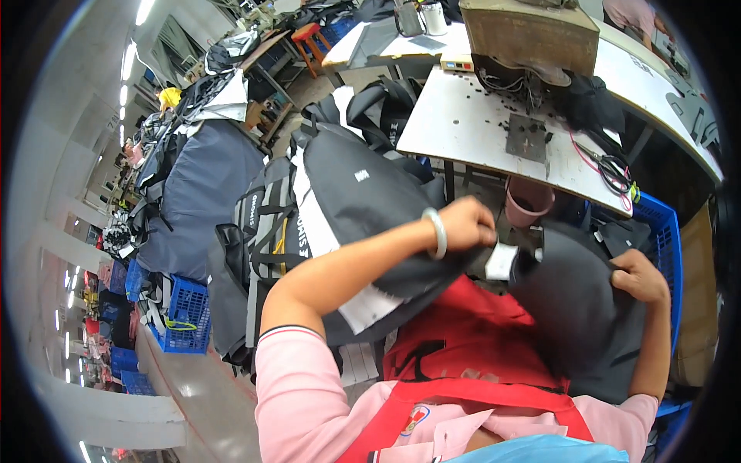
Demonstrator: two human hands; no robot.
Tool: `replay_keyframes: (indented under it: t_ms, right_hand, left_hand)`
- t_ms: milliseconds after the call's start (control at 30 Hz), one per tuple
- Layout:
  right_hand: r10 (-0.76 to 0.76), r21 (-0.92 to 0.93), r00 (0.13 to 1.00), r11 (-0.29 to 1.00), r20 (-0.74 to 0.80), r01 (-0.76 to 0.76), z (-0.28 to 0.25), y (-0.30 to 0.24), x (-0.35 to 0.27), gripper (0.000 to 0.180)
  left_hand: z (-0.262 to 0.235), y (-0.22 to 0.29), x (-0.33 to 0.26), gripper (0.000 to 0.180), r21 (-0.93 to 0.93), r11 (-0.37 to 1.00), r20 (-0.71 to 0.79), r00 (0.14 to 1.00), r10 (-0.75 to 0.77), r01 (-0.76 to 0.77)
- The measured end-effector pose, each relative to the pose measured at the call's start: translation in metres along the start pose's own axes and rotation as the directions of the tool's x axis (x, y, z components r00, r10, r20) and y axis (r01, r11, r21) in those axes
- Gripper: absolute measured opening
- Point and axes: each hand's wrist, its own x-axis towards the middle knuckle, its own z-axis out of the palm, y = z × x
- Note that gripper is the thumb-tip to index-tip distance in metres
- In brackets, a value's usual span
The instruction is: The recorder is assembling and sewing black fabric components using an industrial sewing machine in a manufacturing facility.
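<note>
My left hand [467, 225], with a pale bangle at the wrist, is closed at the corner of a large dark grey fabric panel [367, 197]; its fingertips are partly hidden. That panel lies on a heap of sewn bags to my left and reaches toward my lap. My right hand [642, 278] pinches the edge of a black fabric piece [575, 297], which hangs over my red apron [455, 332] and is smeared by motion. Between the hands shows a small white patch [501, 262], too unclear to name.
Ahead stands a white sewing table [455, 116] with a machine [532, 38], black scraps and scissors [614, 174]. A pink bin [528, 202] sits beneath it. Blue crates stand at right [660, 224] and left [185, 312]. Grey fabric piles [202, 193] line the left.
</note>
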Motion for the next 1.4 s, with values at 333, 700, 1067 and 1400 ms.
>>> replay_keyframes:
  t_ms: [333, 700, 1067, 1400]
  right_hand:
    - [-0.316, -0.518, 0.923, 0.764, 0.218, 0.384, 0.152, -0.078, -0.004, 0.050]
    - [-0.173, -0.527, 0.839, 0.708, 0.516, 0.470, 0.153, -0.084, 0.057, 0.049]
    - [-0.023, 0.391, 0.992, 0.918, -0.126, 0.071, 0.080, 0.002, 0.158, 0.037]
    - [-0.096, 0.375, 0.947, 0.902, -0.308, 0.213, 0.047, -0.056, 0.145, 0.015]
  left_hand:
    - [-0.016, 0.031, 0.071, 0.024, 0.011, 0.996, -0.213, 0.973, -0.089, 0.093]
    - [-0.017, 0.029, 0.026, 0.024, 0.028, 0.993, -0.053, 0.992, -0.114, 0.116]
    - [-0.030, 0.056, 0.004, 0.025, -0.100, 0.993, -0.080, 0.995, -0.063, 0.055]
    - [-0.054, 0.063, 0.026, 0.023, -0.150, 0.988, -0.169, 0.986, -0.005, -0.021]
